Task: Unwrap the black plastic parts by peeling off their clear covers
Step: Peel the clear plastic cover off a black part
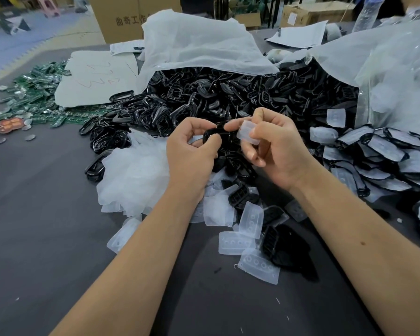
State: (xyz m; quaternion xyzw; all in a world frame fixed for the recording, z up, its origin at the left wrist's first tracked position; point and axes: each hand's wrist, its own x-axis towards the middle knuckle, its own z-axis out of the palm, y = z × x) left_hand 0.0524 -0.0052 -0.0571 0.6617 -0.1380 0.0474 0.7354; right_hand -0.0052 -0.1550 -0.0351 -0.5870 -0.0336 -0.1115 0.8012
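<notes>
I have little free space near my hands: the heap of bare black frames (228, 98) crowds in from ahead, the stack of still-covered parts (383, 151) from the right, and a mound of peeled clear covers (134, 175) from the left. Open room lies only low and left, on the dark grey counter (46, 238), and along its near edge between my forearms. More loose covers (250, 221) and a few black pieces lie scattered just beneath my wrists.

The counter's far side carries white plastic bags (199, 47), a grey sheet with red scribbles (95, 78), and green circuit boards (37, 93) toward the left edge. Cardboard boxes (121, 18) stand behind it.

My left hand (192, 151) pinches the black plastic part (216, 137) between thumb and curled fingers, held above the pile at the middle of the view. Its long axis seems to run roughly left to right, though fingers hide much of it. My right hand (274, 146) pinches a clear cover (247, 133) between thumb and forefinger, just beside the part's right end; I cannot tell whether they touch.
</notes>
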